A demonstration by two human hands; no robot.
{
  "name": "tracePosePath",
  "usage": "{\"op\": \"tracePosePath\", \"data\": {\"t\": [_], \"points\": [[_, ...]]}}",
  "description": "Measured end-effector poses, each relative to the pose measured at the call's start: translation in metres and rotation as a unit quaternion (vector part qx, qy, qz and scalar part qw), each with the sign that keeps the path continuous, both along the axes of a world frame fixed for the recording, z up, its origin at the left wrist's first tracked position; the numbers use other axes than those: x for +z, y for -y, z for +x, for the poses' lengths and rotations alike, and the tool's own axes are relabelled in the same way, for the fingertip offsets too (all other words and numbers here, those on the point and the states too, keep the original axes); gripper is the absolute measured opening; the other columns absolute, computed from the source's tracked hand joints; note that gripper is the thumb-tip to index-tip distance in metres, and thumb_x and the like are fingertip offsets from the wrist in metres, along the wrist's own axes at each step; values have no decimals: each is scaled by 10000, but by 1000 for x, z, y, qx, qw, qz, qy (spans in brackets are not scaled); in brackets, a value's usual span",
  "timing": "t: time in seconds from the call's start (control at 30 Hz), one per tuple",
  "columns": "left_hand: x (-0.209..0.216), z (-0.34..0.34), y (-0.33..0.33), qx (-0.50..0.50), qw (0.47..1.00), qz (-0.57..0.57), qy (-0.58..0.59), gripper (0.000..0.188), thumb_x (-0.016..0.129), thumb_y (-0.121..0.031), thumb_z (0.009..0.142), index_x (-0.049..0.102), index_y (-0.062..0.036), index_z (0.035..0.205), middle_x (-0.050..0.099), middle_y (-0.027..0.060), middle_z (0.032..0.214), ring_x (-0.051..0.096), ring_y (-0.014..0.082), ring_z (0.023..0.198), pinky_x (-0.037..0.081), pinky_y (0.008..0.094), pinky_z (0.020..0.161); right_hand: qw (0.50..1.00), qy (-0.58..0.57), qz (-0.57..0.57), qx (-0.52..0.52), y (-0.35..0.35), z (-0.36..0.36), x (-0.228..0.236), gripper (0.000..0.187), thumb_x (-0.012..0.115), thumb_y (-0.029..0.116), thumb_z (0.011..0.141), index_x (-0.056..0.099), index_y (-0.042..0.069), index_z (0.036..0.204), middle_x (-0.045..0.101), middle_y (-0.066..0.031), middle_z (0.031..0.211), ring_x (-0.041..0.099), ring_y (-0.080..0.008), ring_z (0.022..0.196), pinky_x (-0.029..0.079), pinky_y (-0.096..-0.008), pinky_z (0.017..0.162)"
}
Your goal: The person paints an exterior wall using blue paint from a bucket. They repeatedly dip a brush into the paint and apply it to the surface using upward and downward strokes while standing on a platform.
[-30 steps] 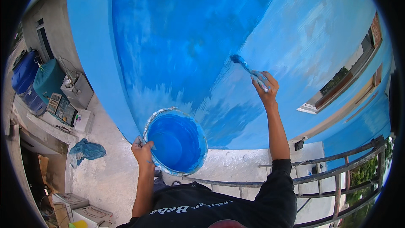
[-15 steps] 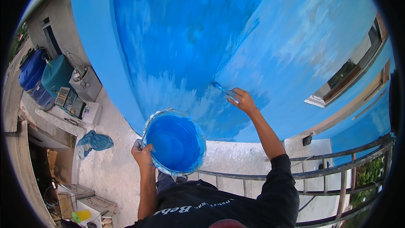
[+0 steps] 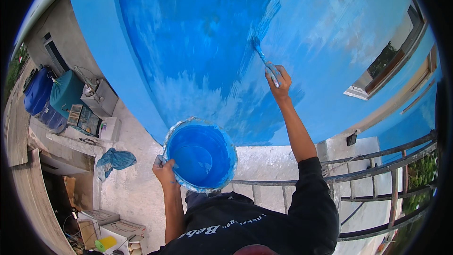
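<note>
My right hand [image 3: 278, 80] is closed around the handle of a paintbrush [image 3: 262, 56], its bristles against the blue wall [image 3: 188, 33]. The brush touches where a darker blue area meets lighter, streaky blue on the right. Near my body, my left hand [image 3: 165, 170] grips the left rim of a paint bucket [image 3: 230, 153]. Blue paint lies in the bucket, and dried paint crusts its rim. My left thumb shows at the rim; the other fingers are mostly hidden.
A metal railing [image 3: 363, 173] runs along the right. A window [image 3: 387, 61] opens in the wall at right. On the left stand covered blue barrels [image 3: 40, 89], a birdcage [image 3: 84, 119] and cardboard boxes [image 3: 120, 230]. A crumpled blue cloth [image 3: 115, 160] lies on the pale floor [image 3: 141, 184].
My right hand has moved the brush up the wall along the edge of the darker paint, and the brush now points more upward. My left hand still holds the bucket.
</note>
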State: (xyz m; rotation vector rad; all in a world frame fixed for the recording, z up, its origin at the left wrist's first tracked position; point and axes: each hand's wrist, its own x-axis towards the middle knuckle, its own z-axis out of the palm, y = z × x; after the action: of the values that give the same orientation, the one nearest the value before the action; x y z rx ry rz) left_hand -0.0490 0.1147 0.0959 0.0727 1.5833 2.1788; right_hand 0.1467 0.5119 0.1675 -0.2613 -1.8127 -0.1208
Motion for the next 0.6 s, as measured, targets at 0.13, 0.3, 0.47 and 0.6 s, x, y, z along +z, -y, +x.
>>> {"op": "tracePosePath", "data": {"t": [0.13, 0.3, 0.47, 0.6], "points": [[11, 1, -4, -2, 1000, -12, -9, 153, 497, 115, 667, 467, -35, 671, 557, 64, 616, 479, 118, 453, 404, 252, 443, 992, 106, -61, 37, 10, 5, -107, 175, 781, 30, 751, 677, -12, 885, 628, -100, 869, 664, -230, 741, 546, -335, 599], [12, -6, 0, -15, 999, -9, -32, 159, 495, 118, 675, 465, -38, 673, 551, 60, 614, 476, 117, 453, 401, 247, 444, 967, 222, -116, 49, 0, 15, -131, 191, 785, 73, 758, 700, 34, 924, 641, -90, 879, 647, -234, 737, 547, -357, 628], [22, -5, -2, -7, 1000, -17, -19, 179, 495, 127, 666, 453, -47, 671, 545, 58, 611, 479, 115, 460, 397, 247, 442, 966, 226, -125, 20, -34, 24, -61, 145, 749, 69, 795, 704, 16, 922, 654, -86, 839, 633, -225, 691, 524, -345, 583], [17, -8, -2, -9, 1000, -15, -7, 188, 492, 131, 656, 447, -51, 672, 545, 63, 614, 485, 124, 461, 404, 253, 440, 995, 16, -95, -32, -33, 29, -8, 136, 743, 89, 811, 713, 1, 910, 675, -95, 860, 634, -214, 644, 508, -342, 559]]}}
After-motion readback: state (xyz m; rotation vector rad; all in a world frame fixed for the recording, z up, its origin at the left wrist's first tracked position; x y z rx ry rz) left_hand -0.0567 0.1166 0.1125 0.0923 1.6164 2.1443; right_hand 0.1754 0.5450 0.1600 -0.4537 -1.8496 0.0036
